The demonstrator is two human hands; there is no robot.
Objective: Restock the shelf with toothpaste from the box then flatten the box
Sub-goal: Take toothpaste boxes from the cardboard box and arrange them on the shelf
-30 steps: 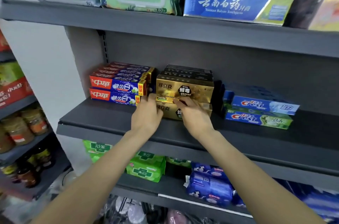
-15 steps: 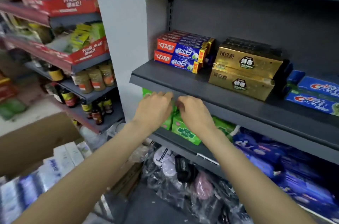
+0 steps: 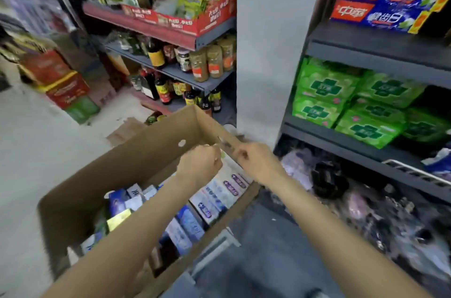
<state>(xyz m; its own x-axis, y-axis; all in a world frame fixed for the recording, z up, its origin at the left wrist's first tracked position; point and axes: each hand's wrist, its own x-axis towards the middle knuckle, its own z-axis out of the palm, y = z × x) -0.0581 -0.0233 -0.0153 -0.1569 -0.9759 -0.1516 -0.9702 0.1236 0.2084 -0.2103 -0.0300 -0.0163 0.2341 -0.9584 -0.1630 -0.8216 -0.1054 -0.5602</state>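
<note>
Both hands hover at centre frame over the open cardboard box point(image 3: 136, 163); the left hand point(image 3: 199, 163) and right hand point(image 3: 258, 163) look loosely curled and holding nothing, though blur hides the fingertips; toothpaste cartons point(image 3: 219, 192) fill the box; more toothpaste point(image 3: 388, 3) sits on the shelf point(image 3: 375, 53) at upper right.
</note>
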